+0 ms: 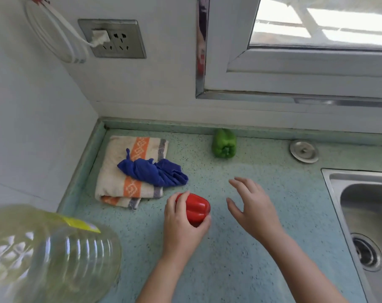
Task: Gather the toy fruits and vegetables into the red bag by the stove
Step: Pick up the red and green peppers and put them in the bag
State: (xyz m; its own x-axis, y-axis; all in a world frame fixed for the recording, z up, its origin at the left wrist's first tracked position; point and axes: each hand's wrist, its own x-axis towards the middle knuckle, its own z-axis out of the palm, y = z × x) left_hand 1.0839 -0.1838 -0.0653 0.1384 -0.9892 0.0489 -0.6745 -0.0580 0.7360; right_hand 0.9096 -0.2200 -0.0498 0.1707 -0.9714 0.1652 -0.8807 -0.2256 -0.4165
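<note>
The speckled teal counter [240,259] fills most of your view, running back to a white wall and a closed window [306,51] at upper right. At your lower left looms a big clear plastic bottle [54,254] of yellowish liquid, blurred and close to the camera. A steel sink [365,204] is set into the counter at the right edge. In the back left corner lies a folded towel [113,171], beige with orange patterned stripes, and a crumpled blue cloth [155,171] sits on it, spilling over its right side. Your right hand [253,206] hovers over the middle of the counter, fingers spread and relaxed, holding nothing. Your left hand [181,226] wraps fingers and thumb around the red toy pepper [196,208], just in front of the towel; you cannot tell whether the pepper rests on the counter. The green toy pepper [224,146] lies against the counter's back edge, well apart from both hands. A round metal cap [304,150] sits to its right, near the sink. On the wall, a white plug [100,37] occupies a grey socket [120,40].
</note>
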